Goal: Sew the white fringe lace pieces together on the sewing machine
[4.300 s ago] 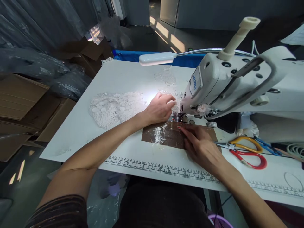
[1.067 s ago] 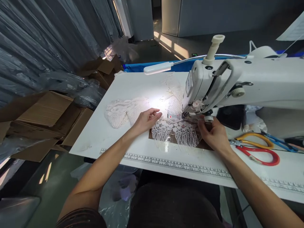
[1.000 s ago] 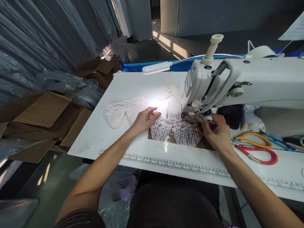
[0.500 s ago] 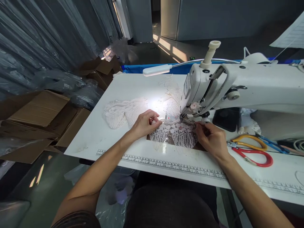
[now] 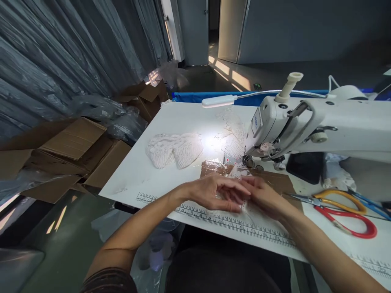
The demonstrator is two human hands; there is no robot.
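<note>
Both our hands now meet at the near edge of the desk (image 5: 171,122), over the printed ruler (image 5: 214,217). Half a second ago they held the lace flat under the machine (image 5: 305,122); now the lace (image 5: 244,205) is drawn back from the needle toward us. Our left hand (image 5: 214,193) lies over it with fingers closing, our right hand (image 5: 264,197) pinches its edge. We judge this pass of stitching done. Scissors (image 5: 342,207) rest toward the desk's right edge, more lace pieces (image 5: 174,148) toward the left.
</note>
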